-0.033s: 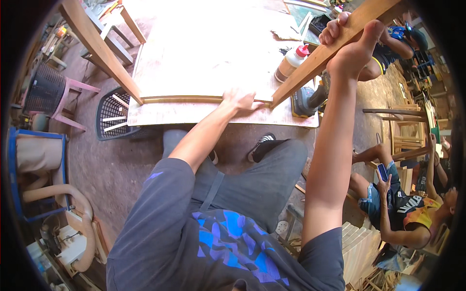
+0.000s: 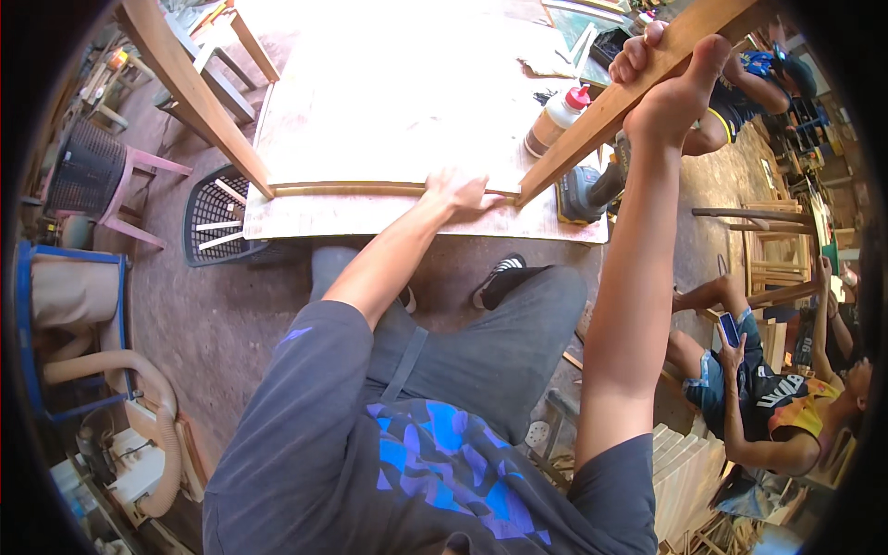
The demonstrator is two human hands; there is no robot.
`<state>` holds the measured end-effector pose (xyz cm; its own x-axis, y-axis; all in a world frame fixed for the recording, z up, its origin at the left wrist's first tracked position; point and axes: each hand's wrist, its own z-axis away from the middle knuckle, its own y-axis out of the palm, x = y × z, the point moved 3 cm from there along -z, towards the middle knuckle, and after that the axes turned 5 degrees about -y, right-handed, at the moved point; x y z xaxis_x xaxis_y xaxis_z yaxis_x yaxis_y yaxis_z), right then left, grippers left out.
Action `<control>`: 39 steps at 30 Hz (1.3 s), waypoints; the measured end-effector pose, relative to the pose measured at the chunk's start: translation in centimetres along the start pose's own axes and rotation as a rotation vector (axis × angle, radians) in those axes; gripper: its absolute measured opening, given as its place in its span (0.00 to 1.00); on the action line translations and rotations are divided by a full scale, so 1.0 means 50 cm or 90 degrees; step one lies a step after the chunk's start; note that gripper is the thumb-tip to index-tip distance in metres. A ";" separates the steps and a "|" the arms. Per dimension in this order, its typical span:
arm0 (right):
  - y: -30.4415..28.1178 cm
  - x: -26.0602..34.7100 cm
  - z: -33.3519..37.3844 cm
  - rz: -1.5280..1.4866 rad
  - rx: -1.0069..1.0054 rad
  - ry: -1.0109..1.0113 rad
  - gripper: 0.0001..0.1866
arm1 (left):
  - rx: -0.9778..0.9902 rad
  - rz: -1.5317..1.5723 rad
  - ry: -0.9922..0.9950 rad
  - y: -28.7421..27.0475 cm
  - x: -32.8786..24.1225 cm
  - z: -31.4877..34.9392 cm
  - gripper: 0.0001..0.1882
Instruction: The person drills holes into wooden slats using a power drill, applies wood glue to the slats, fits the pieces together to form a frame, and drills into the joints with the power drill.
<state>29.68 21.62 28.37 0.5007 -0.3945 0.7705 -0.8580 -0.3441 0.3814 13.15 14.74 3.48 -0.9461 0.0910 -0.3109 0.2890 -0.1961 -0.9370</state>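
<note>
Rail (image 2: 347, 189) of brown wood lies on the table (image 2: 314, 222) near its front edge. At one end the left post (image 2: 194, 104) goes up and out; at the other the right post (image 2: 592, 131) goes up the other way. The right hand (image 2: 672, 104) is closed round the right post, high up, with fingers bent over one side and the thumb on the other. The left hand (image 2: 455, 192) is on the rail, nearer the right post. Bright light washes it out, so I cannot tell how far its fingers are bent. A bottle (image 2: 552, 125) with a red cap is just beside the right post. A drill (image 2: 581, 192) sits at the table's right corner. A black basket (image 2: 196, 242) holding sticks (image 2: 220, 227) is by the left corner.
</note>
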 end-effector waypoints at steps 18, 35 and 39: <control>0.000 -0.045 -0.048 0.323 -0.178 -0.054 0.24 | -0.004 -0.014 0.007 -0.015 -0.003 0.006 0.31; 0.032 0.009 0.020 0.083 -0.069 -0.024 0.48 | -0.102 0.033 0.027 0.015 0.021 -0.005 0.30; 0.031 -0.027 -0.004 0.029 -0.112 0.005 0.46 | -0.177 0.088 0.010 0.042 0.050 0.007 0.30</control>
<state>27.64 21.78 28.02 0.4607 -0.3990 0.7928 -0.8869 -0.1718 0.4289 11.32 14.21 0.77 -0.8928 0.0983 -0.4395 0.4466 0.0672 -0.8922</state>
